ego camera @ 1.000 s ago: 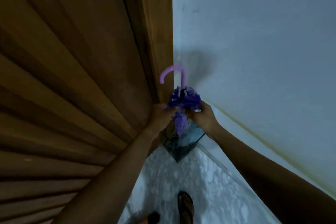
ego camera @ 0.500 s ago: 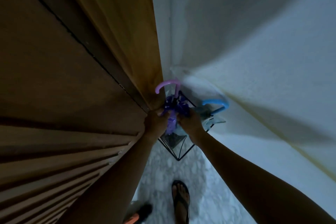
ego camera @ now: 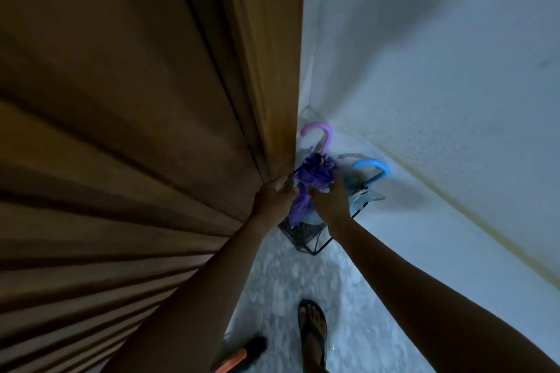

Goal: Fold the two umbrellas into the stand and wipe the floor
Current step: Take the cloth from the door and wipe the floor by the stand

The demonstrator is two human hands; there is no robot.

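A folded purple umbrella with a curved lilac handle stands in a black wire stand in the corner. My left hand grips its bunched fabric from the left. My right hand holds the fabric from the right. A second umbrella with a blue hooked handle sits in the same stand, just right of my right hand; its canopy is mostly hidden.
A brown wooden door fills the left side. A pale wall rises on the right. The speckled floor lies below, with my sandalled foot and a dark object with an orange part near the bottom edge.
The view has tilted down and the blue-handled umbrella has come into sight. The purple umbrella has sunk lower into the stand, both hands still on its fabric.
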